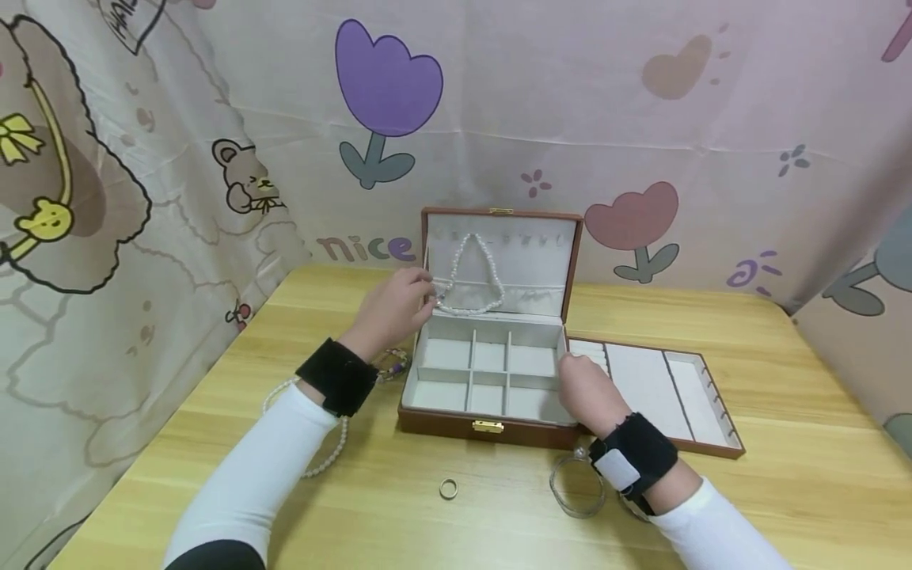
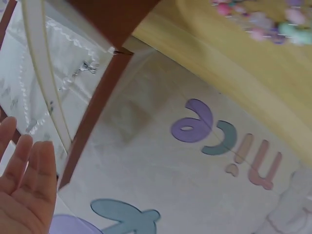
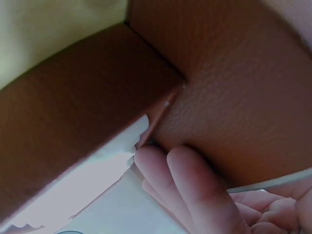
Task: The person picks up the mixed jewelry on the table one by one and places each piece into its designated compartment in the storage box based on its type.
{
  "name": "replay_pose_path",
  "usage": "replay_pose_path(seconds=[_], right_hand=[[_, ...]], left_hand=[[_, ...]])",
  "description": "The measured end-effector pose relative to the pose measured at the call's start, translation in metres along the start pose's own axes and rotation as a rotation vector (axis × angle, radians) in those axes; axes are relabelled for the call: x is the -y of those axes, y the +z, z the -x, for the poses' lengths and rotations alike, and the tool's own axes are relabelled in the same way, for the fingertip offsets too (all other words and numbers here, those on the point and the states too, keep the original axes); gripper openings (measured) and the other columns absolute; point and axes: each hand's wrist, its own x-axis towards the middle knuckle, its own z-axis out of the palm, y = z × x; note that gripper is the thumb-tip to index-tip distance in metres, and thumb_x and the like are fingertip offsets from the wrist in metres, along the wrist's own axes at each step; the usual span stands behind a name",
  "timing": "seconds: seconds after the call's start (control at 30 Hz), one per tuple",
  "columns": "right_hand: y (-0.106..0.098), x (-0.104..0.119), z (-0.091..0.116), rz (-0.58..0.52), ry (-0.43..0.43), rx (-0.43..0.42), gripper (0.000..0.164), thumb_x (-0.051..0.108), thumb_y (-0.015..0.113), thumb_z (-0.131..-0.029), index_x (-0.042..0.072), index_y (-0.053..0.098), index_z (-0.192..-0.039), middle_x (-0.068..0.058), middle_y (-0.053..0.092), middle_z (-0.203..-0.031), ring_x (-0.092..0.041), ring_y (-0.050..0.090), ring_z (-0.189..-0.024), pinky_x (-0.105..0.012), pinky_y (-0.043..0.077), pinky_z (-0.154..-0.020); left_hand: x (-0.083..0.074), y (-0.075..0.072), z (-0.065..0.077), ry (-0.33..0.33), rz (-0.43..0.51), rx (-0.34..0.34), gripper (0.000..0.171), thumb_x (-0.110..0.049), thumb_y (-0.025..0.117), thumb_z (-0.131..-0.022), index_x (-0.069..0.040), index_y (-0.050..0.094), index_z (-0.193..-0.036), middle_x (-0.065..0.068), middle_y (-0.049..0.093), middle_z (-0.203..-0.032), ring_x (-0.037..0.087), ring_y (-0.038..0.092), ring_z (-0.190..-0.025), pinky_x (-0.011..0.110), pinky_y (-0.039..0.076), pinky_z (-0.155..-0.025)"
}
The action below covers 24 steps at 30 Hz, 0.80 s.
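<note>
A brown jewelry box (image 1: 488, 372) with white compartments stands with its lid (image 1: 537, 261) raised. From the lid's lining hangs a white beaded necklace (image 1: 492, 273) with a small bow charm (image 2: 87, 68). My left hand (image 1: 399, 309) is beside the lid's left edge, near the support ribbon (image 2: 41, 58) and the necklace's lower end. Its visible fingers (image 2: 44, 170) are fairly straight, with nothing seen between them. At the box's right side wall (image 3: 248, 97), my right hand (image 1: 591, 392) grips the wall, fingertips against the brown outside; its thumb is not clearly seen.
A brown-edged tray (image 1: 641, 388) lies right of the box. A ring (image 1: 448, 488) and a silver bangle (image 1: 577, 514) lie in front; another round piece is partly under my right wrist. On the left lie a colourful bead bracelet (image 1: 393, 364) and a white bead strand (image 1: 331, 459).
</note>
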Motion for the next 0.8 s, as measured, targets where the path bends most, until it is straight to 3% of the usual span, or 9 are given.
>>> replay_pose_path(seconds=[0.23, 0.53, 0.67, 0.8], right_hand=[[-0.001, -0.002, 0.001, -0.003, 0.004, -0.003, 0.014, -0.011, 0.052, -0.08, -0.012, 0.06, -0.092, -0.022, 0.066, -0.079, -0.016, 0.053, -0.057, -0.026, 0.045, -0.049], [-0.002, -0.001, 0.001, -0.009, -0.004, 0.004, 0.014, -0.011, 0.052, -0.08, -0.012, 0.06, -0.092, -0.022, 0.066, -0.079, -0.016, 0.052, -0.057, -0.027, 0.045, -0.05], [-0.003, 0.0, 0.001, -0.01, -0.014, 0.014, 0.014, -0.01, 0.053, -0.08, -0.012, 0.06, -0.092, -0.022, 0.066, -0.08, -0.017, 0.053, -0.059, -0.028, 0.047, -0.052], [-0.004, 0.0, -0.001, -0.029, -0.026, 0.038, 0.016, -0.011, 0.052, -0.08, -0.012, 0.061, -0.093, -0.023, 0.066, -0.081, -0.016, 0.054, -0.06, -0.028, 0.047, -0.052]], left_hand=[[0.017, -0.008, 0.028, -0.14, 0.032, 0.104, 0.025, -0.02, 0.058, -0.087, -0.006, 0.063, -0.107, 0.01, 0.057, -0.122, 0.027, 0.055, -0.112, 0.039, 0.053, -0.085], [0.05, 0.003, 0.053, -0.325, 0.035, 0.402, 0.029, -0.019, 0.057, -0.087, -0.003, 0.062, -0.111, 0.018, 0.055, -0.124, 0.035, 0.055, -0.112, 0.05, 0.046, -0.094], [0.056, 0.013, 0.06, -0.415, 0.042, 0.498, 0.033, -0.018, 0.057, -0.088, -0.001, 0.058, -0.116, 0.02, 0.055, -0.125, 0.032, 0.058, -0.103, 0.05, 0.048, -0.089], [0.058, 0.021, 0.064, -0.475, 0.024, 0.536, 0.03, -0.016, 0.06, -0.084, -0.001, 0.06, -0.109, 0.018, 0.062, -0.111, 0.026, 0.06, -0.087, 0.042, 0.052, -0.074]])
